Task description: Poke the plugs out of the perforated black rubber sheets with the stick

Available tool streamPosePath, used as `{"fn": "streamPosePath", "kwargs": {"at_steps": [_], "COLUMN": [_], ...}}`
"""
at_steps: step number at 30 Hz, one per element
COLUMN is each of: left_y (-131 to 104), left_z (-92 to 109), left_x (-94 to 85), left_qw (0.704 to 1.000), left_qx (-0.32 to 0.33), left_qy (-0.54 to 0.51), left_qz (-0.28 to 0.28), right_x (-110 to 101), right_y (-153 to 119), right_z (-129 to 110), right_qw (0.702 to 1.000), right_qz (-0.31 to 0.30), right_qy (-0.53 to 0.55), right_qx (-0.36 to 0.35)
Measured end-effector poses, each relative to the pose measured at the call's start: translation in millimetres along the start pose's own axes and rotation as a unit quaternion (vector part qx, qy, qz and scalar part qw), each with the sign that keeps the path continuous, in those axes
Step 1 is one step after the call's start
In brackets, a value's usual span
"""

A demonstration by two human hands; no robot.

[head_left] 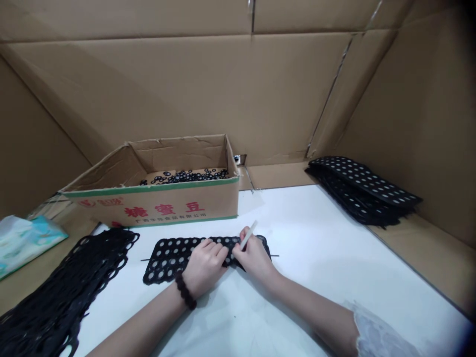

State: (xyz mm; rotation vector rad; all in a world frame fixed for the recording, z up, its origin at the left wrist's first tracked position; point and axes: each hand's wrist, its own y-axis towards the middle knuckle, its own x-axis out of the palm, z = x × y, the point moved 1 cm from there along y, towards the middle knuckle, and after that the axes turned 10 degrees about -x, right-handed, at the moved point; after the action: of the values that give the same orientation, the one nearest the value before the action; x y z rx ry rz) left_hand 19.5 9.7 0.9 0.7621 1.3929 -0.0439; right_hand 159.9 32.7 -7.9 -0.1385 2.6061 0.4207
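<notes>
A black sheet with rows of round pale spots (162,263) lies flat on the white tabletop in front of me. My left hand (207,263) rests on its middle, fingers curled down and closed on its near edge; the fingertips are hidden. Just to the right, my right hand (253,254) grips a thin whitish stick-like tool (248,235), its upper end pointing up and to the right. The tool's lower end is hidden by my fingers, so I cannot tell whether it touches the sheet. A thin dark strip sticks out at each side of the sheet.
Behind the sheet stands an open cardboard box (219,198) holding small black rings (186,176). Black sheets full of holes (55,290) are heaped at left, beside a tissue packet (31,240). Spotted black sheets (360,186) are stacked at right. Cardboard walls (178,84) enclose the table.
</notes>
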Motion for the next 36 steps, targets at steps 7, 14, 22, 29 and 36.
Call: {"fn": "streamPosePath", "kwargs": {"at_steps": [7, 14, 22, 29, 36], "left_y": [-1.0, 1.1, 8.5, 16.4, 11.6], "left_z": [1.7, 2.5, 1.0, -3.4, -0.9], "left_x": [-4.9, -16.4, -6.8, -9.5, -1.0], "left_qw": [0.996, 0.985, 0.987, 0.984, 0.989], "left_qx": [-0.079, -0.118, 0.019, 0.008, -0.073], "left_qy": [0.004, -0.051, 0.095, 0.091, 0.039], "left_qz": [-0.039, -0.119, -0.125, -0.153, -0.122], "right_x": [-5.3, -4.3, 0.7, -0.8, -0.3], "right_y": [-4.3, 3.6, 6.5, 13.4, 20.4], "right_z": [-2.6, 8.0, 12.5, 9.2, 5.6], "right_qw": [0.998, 0.987, 0.988, 0.990, 0.991], "right_qz": [-0.002, 0.002, 0.009, -0.016, -0.006], "right_qy": [0.056, 0.154, 0.145, 0.115, 0.107], "right_qx": [-0.025, 0.039, 0.053, 0.074, 0.076]}}
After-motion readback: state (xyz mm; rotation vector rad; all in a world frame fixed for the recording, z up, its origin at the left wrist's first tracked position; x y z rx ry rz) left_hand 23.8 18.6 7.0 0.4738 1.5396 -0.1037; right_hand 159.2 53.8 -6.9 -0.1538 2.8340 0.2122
